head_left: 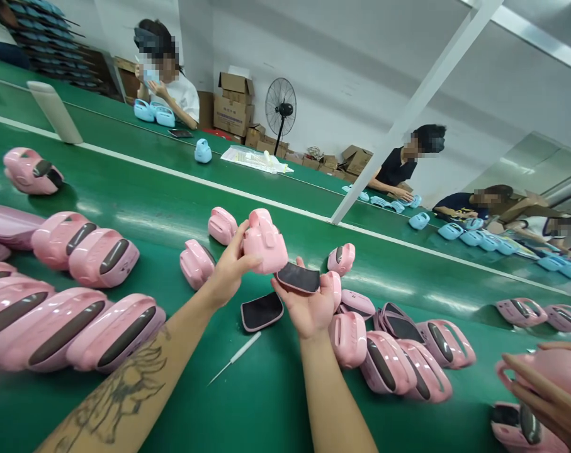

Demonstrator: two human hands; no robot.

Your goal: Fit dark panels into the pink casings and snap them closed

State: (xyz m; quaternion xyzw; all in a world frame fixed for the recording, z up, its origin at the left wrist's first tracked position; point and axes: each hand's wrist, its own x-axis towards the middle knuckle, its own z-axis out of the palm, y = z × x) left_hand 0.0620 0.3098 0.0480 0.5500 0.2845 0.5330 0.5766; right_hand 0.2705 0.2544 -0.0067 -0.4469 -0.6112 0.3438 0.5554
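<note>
My left hand (228,272) grips a glossy pink plastic housing (265,246) by its left side, fingers behind and thumb in front. Palm up, my right hand (310,309) holds a curved dark panel (298,278) between thumb and fingers, just below the housing's right corner. On the green table beneath lies another dark panel (262,313) with a pink rim. Near it is a thin pick (238,353) with a white handle. Several pink housings with dark windows (388,363) sit right of my right hand.
Rows of pink housings (89,324) fill the left side. A neighbour's hand (544,390) holds a pink part at the right edge. Across the bench, people work on light blue housings (450,231). A white post (389,151) rises from the table, and a pale bottle (55,112) stands far left.
</note>
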